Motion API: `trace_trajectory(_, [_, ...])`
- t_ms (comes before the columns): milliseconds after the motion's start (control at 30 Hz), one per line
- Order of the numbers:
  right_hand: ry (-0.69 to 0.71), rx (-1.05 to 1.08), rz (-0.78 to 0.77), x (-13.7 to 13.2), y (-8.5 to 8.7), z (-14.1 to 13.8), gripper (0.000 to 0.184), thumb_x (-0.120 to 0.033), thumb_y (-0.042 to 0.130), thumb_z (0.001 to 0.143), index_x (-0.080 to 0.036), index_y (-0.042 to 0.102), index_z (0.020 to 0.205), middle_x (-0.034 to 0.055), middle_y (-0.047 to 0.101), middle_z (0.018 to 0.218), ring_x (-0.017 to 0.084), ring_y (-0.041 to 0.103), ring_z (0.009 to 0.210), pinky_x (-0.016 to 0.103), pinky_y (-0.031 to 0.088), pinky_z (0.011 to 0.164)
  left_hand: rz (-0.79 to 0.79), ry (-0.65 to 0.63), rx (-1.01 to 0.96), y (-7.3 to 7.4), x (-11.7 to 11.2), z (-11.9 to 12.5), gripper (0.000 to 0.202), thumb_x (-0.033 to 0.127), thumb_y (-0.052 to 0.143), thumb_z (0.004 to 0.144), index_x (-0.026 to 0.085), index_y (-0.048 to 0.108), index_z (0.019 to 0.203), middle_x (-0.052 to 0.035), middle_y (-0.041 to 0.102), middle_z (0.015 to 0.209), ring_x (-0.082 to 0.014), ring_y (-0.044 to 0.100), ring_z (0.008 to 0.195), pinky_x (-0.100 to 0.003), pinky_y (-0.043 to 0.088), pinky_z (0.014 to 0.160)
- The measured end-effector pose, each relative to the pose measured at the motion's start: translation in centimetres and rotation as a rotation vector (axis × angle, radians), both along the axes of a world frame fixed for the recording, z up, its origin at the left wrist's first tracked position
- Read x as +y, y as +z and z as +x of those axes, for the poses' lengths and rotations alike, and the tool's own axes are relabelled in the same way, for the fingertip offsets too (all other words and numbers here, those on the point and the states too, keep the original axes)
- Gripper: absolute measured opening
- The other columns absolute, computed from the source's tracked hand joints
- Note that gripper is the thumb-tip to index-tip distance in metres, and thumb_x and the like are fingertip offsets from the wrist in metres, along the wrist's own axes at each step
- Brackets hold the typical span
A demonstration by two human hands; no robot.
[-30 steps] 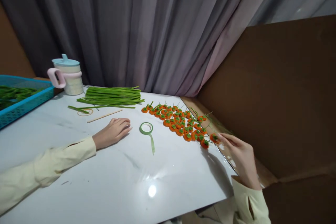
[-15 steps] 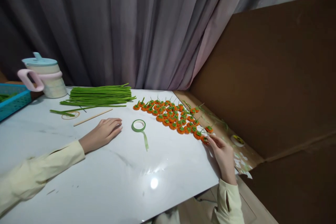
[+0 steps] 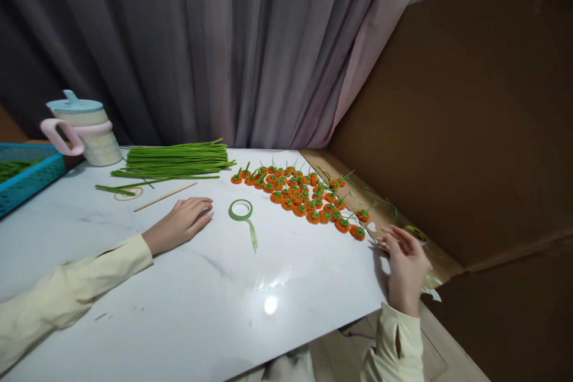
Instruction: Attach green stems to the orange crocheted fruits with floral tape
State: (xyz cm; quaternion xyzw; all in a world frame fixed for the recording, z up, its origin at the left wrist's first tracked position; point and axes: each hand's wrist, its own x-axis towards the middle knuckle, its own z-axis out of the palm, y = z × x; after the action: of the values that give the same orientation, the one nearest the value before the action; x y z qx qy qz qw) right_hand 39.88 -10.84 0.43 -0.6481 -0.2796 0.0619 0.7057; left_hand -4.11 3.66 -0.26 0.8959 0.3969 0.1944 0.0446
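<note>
My left hand [image 3: 183,222] lies palm down on the white table, its fingers loosely stretched out and holding nothing. Just right of it is a roll of green tape [image 3: 240,209] with a loose tail on the tabletop. At the right edge, my right hand [image 3: 406,259] has its fingertips pinched at the end of a thin, dark metal tool [image 3: 371,236], whose kind I cannot make out. Left of those fingers, small orange pumpkins [image 3: 313,216] with green tops and thin stems stand in rows. The closest pumpkin [image 3: 357,233] is apart from the hand.
Green pipe cleaners [image 3: 176,160] lie bundled at the back. A wooden stick [image 3: 165,197] and a rubber band [image 3: 129,193] are in front of them. A lidded cup [image 3: 96,137] and a blue basket [image 3: 31,185] stand left. Cardboard [image 3: 474,131] rises at right.
My right hand has let go of the nearest pumpkin and moved right, to the thin metal tool. The left hand rests as before. The view has shifted slightly.
</note>
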Motion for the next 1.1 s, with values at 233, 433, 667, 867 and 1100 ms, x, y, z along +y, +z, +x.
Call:
trace_trajectory(233, [0.023,0.057,0.016,-0.4,0.3,-0.2,0.031,-0.029,0.071,0.059,-0.014,0.065,0.086,0.0054,0.066,0.081,0.011,0.053,0.054,0.023,0.044,0.049,0.096,-0.117,-0.006,1.0,-0.6,0.8,0.031,0.039,0.037,0.094,0.019,0.052,0.112,-0.0117,0.052,0.127,-0.0243,0.047,0.116,-0.039,0.033,0.095])
trace_trajectory(433, [0.010,-0.032,0.061,-0.8,0.6,-0.8,0.027,-0.031,0.070,0.064,-0.015,0.064,0.085,0.0046,0.064,0.079,0.010,0.048,0.051,0.024,0.042,0.045,0.049,-0.199,-0.029,1.1,-1.0,4.9,0.034,0.038,0.046,0.091,0.018,0.046,0.118,-0.0114,0.053,0.124,-0.0243,0.045,0.116,-0.038,0.033,0.093])
trace_trajectory(667, [-0.017,-0.149,0.052,-1.1,1.3,-2.2,0.021,-0.030,0.066,0.068,-0.016,0.064,0.083,0.0036,0.063,0.076,0.011,0.048,0.051,0.026,0.042,0.048,0.000,-0.231,-0.117,1.2,-1.3,6.5,0.017,0.028,0.038,0.095,0.017,0.049,0.086,-0.0050,0.058,0.088,-0.0189,0.053,0.088,-0.036,0.036,0.085])
trace_trajectory(867, [0.328,-0.341,-0.163,-1.2,2.2,-5.4,0.029,-0.040,0.061,0.075,-0.017,0.065,0.093,0.0070,0.068,0.086,0.016,0.060,0.061,0.027,0.051,0.057,-0.081,-0.091,-0.248,1.2,-2.8,6.1,0.021,0.035,0.038,0.092,0.018,0.048,0.084,-0.0042,0.060,0.082,-0.0195,0.053,0.080,-0.032,0.041,0.074])
trace_trajectory(1100, [0.994,-0.766,-0.535,-0.7,7.1,-10.6,0.033,-0.035,0.044,0.090,-0.021,0.060,0.115,0.0084,0.066,0.107,0.018,0.065,0.076,0.023,0.054,0.055,0.159,-0.113,0.010,1.3,-3.7,5.1,0.025,0.018,0.034,0.089,0.016,0.049,0.109,-0.0065,0.059,0.085,-0.0198,0.055,0.075,-0.036,0.035,0.075])
